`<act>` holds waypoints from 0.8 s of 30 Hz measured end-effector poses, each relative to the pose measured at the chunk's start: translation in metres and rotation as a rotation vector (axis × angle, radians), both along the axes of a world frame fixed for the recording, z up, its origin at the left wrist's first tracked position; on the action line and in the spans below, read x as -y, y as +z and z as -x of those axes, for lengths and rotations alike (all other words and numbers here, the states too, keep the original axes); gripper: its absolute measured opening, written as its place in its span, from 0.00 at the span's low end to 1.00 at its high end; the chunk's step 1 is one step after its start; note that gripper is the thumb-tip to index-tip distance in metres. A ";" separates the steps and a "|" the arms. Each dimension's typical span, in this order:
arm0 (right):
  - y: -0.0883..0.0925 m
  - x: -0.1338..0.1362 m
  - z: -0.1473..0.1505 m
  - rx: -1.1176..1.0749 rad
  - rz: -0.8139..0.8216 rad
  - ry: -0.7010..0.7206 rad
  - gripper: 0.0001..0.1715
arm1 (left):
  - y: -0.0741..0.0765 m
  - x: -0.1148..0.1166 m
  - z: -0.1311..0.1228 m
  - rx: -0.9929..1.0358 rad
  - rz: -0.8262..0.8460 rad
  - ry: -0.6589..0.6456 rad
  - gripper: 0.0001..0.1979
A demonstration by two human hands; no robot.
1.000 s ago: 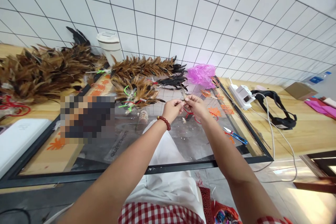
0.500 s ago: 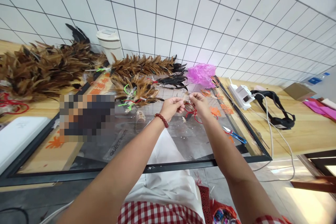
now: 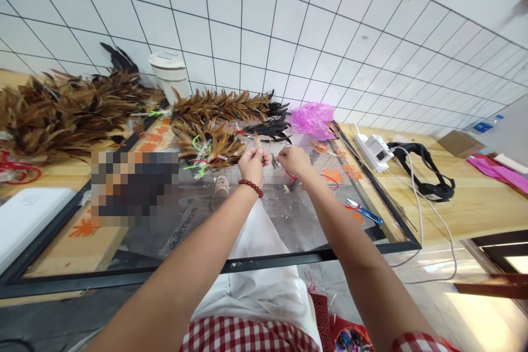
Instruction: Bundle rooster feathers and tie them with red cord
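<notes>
My left hand point(image 3: 252, 166), with a dark red bead bracelet point(image 3: 251, 187) on the wrist, is closed in a pinch on a small pale brown feather point(image 3: 258, 140) whose tip sticks up above the fingers. A short way to the right, my right hand point(image 3: 296, 163) is closed with its fingertips turned toward the left hand; what they grip is too small to make out. Red cord point(image 3: 336, 181) lies on the glass partly behind my right hand. A bundle of brown feathers point(image 3: 210, 146) with green and red ties lies left of my hands, near black feathers point(image 3: 270, 130).
A black-framed glass panel point(image 3: 289, 256) covers the worktop. Blue-handled snips point(image 3: 365, 212) lie on the right, a pink plastic bag point(image 3: 312, 120) at the back. Further right are a power strip point(image 3: 373, 151) with cables and a black strap point(image 3: 429, 170). A large feather pile point(image 3: 61, 115) is left.
My hands have moved apart, the left one slightly leftward with the feather now pointing up. My right hand has turned, its back now facing up. The view has shifted slightly.
</notes>
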State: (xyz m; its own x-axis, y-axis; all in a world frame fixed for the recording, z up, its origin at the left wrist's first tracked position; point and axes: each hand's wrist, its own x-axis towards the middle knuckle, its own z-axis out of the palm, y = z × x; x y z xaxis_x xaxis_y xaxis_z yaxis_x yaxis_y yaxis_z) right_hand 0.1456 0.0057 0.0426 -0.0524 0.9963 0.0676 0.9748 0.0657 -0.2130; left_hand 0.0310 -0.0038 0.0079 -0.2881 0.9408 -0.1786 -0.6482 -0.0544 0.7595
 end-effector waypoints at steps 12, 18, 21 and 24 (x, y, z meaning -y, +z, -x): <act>-0.023 0.008 -0.018 -1.190 -0.077 0.131 0.15 | 0.003 0.009 -0.006 -0.052 0.022 -0.193 0.03; -0.036 0.008 -0.017 -1.370 -0.190 0.100 0.17 | 0.010 0.018 -0.004 -0.079 0.025 -0.357 0.03; -0.041 0.005 -0.013 -1.330 -0.216 0.125 0.17 | 0.013 0.020 -0.003 -0.079 0.046 -0.396 0.04; -0.046 0.004 -0.011 -1.245 -0.247 0.165 0.16 | 0.014 0.021 -0.003 -0.063 0.049 -0.406 0.04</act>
